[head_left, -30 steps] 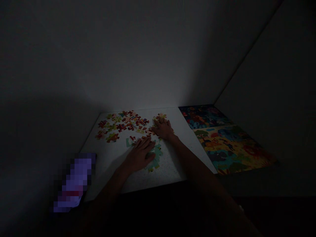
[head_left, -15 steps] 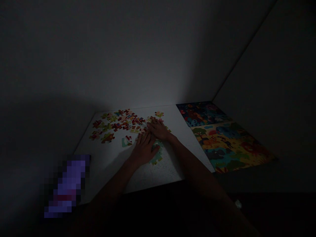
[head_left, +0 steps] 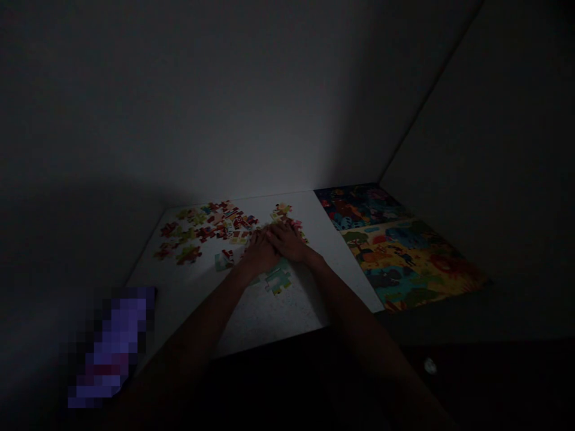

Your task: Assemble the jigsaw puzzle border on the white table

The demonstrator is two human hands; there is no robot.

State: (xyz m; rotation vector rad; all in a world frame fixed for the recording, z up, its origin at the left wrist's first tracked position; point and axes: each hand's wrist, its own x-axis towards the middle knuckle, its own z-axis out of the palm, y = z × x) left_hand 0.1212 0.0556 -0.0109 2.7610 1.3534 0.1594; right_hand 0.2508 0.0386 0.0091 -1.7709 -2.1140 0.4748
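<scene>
In the dim head view my left hand (head_left: 263, 252) lies palm down over jigsaw pieces, its fingers stretched forward; the thumb is hidden. My right hand (head_left: 288, 240) rests right beside it, also palm down with fingers extended, and the two hands touch or overlap. Whatever is under the palms cannot be seen. Teal jigsaw pieces (head_left: 278, 280) show just below my left hand. Past my right fingers lie yellow-green and red pieces (head_left: 282, 211). To the left of my left hand is a teal, white and red piece (head_left: 224, 260).
Many loose jigsaw pieces (head_left: 188, 254) spread over the left of the white table (head_left: 269, 326). Two colourful animal pictures, one dark (head_left: 359, 206) and one yellow (head_left: 417, 257), lie along the right side. A blurred purple screen (head_left: 119, 335) stands at lower left. Walls rise behind and at right.
My left hand has moved forward, closer against my right hand, uncovering more of the teal pieces. The whole view has shifted slightly.
</scene>
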